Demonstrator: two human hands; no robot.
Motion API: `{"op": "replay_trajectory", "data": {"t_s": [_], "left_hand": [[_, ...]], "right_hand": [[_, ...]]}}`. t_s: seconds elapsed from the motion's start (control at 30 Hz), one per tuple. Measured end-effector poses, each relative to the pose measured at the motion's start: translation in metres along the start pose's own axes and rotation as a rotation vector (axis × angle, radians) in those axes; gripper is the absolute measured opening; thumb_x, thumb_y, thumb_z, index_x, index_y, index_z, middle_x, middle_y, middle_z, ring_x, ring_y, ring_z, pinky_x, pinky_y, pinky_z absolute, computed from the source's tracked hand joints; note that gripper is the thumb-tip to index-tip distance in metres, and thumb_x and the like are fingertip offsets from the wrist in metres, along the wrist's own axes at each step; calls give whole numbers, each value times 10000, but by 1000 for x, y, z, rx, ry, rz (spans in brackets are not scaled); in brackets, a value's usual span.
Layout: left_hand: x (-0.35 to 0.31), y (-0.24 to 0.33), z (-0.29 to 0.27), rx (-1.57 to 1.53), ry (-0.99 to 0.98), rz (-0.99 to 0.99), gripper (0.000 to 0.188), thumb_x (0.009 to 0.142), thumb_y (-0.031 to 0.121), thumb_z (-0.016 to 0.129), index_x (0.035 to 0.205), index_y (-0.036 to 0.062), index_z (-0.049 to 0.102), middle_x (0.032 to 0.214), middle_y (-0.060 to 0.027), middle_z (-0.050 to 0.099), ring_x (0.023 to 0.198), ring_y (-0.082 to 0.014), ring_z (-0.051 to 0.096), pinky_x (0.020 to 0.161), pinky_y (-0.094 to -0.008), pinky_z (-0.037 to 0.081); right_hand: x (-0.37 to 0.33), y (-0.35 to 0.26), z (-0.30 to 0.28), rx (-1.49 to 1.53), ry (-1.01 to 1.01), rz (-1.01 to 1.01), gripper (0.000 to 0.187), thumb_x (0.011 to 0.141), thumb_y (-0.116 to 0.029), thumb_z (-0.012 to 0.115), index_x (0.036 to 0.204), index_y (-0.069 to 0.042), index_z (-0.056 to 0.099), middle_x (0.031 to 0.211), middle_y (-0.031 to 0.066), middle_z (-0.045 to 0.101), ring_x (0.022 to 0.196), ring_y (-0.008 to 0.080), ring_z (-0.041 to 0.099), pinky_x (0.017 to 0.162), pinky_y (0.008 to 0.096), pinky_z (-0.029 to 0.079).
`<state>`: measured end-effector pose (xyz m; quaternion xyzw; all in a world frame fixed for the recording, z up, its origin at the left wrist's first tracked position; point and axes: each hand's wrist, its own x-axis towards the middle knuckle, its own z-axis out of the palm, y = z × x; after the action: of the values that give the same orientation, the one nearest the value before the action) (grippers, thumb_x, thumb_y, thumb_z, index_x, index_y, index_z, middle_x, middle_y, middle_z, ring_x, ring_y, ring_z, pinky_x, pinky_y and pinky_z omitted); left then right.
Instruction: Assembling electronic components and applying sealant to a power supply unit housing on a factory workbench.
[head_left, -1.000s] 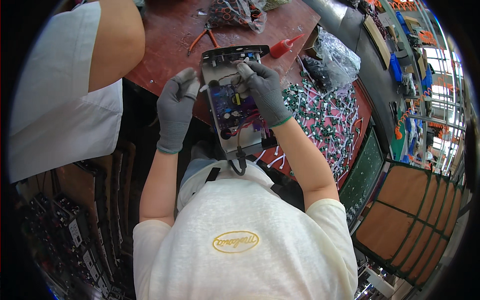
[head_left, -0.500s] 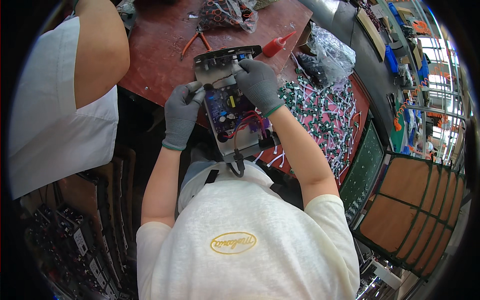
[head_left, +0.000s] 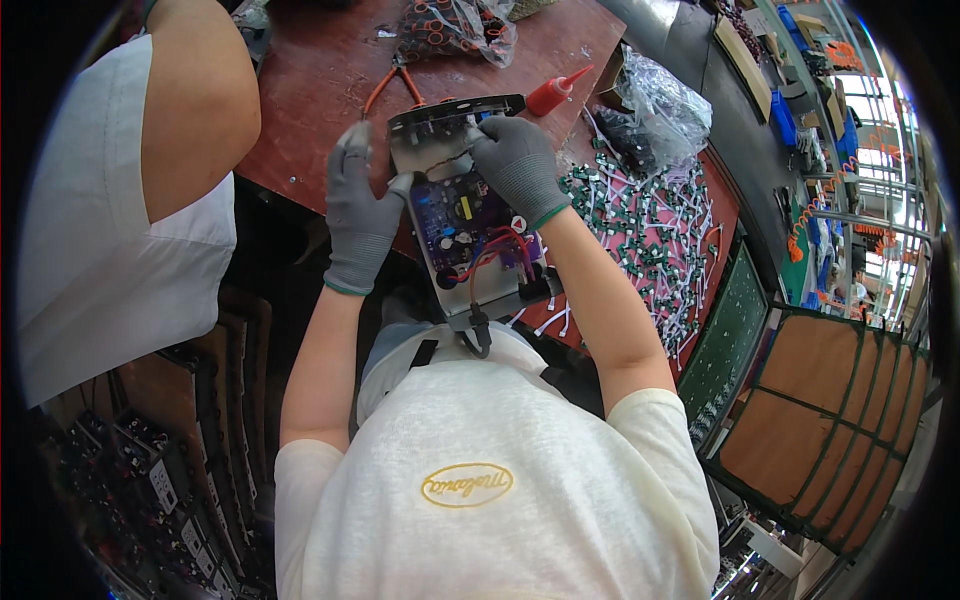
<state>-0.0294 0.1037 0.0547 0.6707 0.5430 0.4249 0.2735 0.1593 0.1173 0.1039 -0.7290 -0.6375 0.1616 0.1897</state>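
An open metal device case (head_left: 497, 278) rests at the near edge of the red table, tilted slightly, with its dark end panel at the far side. Inside it lies a purple circuit board (head_left: 465, 208) with red and blue wires (head_left: 500, 238); a black cable (head_left: 480, 330) leaves its near end. Over the far right part of the case, my gloved right hand (head_left: 518, 168) pinches the end of thin brownish wires (head_left: 445, 162); its fingertips are partly hidden. My gloved left hand (head_left: 358, 215) is open at the left edge, fingers raised, thumb close to the case's rim.
Orange-handled pliers (head_left: 376, 94), a red squeeze bottle (head_left: 548, 96) and a bag of dark parts (head_left: 450, 32) lie beyond the case. Many small green boards with white leads (head_left: 650, 225) cover the right side. A co-worker's arm (head_left: 205, 110) is at left. Racked units (head_left: 165, 485) stand lower left.
My left hand has opened: its fingers, pinched together over the case's left edge before, now point up and away to the left. My right hand stays almost in place.
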Motion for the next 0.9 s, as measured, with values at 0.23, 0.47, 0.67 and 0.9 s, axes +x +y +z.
{"op": "replay_trajectory", "data": {"t_s": [0.23,0.47,0.67,0.9], "left_hand": [[21,-2,5,-134,-169,121,635,814,88,675,1376,46,381,1342,-128,472,1230,-229,481,1039,-339,391],[21,-1,5,-170,-186,69,605,815,72,662,1359,44,397,1320,-129,490,1218,-227,491,1038,-338,392],[26,3,1,-134,-191,100,599,798,57,663,1342,52,412,1301,-134,501,1203,-221,500,1035,-339,388],[6,-33,3,-717,-78,-210,504,869,149,614,1317,23,419,1254,-115,528,1167,-213,519,957,-342,443]], "right_hand": [[2,-7,1,-90,-1,13,274,837,-275,525,743,-58,665,746,180,639,722,360,631,684,464,500],[-2,-9,7,-208,139,-65,244,835,-252,536,708,-68,636,689,155,640,665,328,645,621,441,513],[0,-14,6,-281,123,-46,232,832,-257,547,725,-77,648,712,143,652,682,313,656,610,422,516],[-3,-12,-38,-274,-17,-66,257,840,-311,572,778,-76,656,750,143,652,715,319,650,631,422,506]]}}
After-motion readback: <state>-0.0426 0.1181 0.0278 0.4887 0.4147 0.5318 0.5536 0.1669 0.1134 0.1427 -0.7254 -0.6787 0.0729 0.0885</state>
